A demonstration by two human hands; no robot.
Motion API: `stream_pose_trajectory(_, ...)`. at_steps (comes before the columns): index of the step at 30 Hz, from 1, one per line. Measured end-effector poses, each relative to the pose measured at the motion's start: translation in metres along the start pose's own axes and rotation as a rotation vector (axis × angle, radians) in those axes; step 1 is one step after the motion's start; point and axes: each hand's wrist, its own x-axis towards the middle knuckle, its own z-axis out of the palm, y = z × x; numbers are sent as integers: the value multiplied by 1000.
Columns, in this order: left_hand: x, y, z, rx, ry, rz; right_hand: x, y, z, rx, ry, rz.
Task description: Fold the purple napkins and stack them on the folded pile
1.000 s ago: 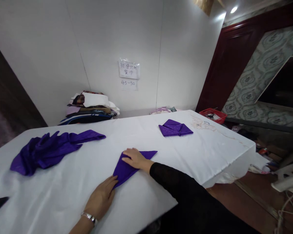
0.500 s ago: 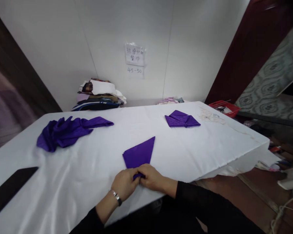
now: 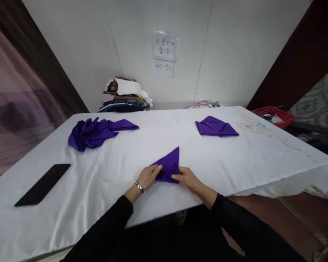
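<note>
A purple cloth napkin (image 3: 169, 163), folded to a pointed shape, lies near the front edge of the white-covered table (image 3: 120, 156). Its left side is pinched by my left hand (image 3: 148, 177), thumb on top and the other fingers mostly hidden. At the lower right corner, my right hand (image 3: 188, 178) grips the fabric between thumb and fingers. Farther back on the right rests a second folded purple napkin (image 3: 217, 127). Back left is a crumpled heap of purple cloth (image 3: 91, 133).
A black flat slab (image 3: 43, 185) lies at the table's left. Behind the table stand a pile of folded clothes (image 3: 128, 94) and a red basket (image 3: 278, 116). Pale loose threads (image 3: 251, 123) lie at the back right. A handwritten sign (image 3: 164, 49) hangs on the wall.
My hands, together at the napkin's near edge before, are now apart on its left and right sides. The napkin's near part has been folded to a triangle-like outline. The view has shifted.
</note>
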Motion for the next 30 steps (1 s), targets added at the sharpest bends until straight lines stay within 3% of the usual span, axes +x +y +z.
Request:
stream_pose_trajectory(3, 3, -4, 1, 62, 103, -27, 28, -8, -17, 119, 124, 61)
stream_pose_trajectory(11, 16, -16, 8, 183, 267, -113, 87, -5, -45, -72, 286, 82)
stream_pose_trajectory(20, 18, -22, 12, 168, 311, -96, 99, -4, -54, -149, 368, 73)
stream_pose_trajectory(30, 16, -20, 11, 132, 296, -17, 85, -13, -53, -26, 311, 51)
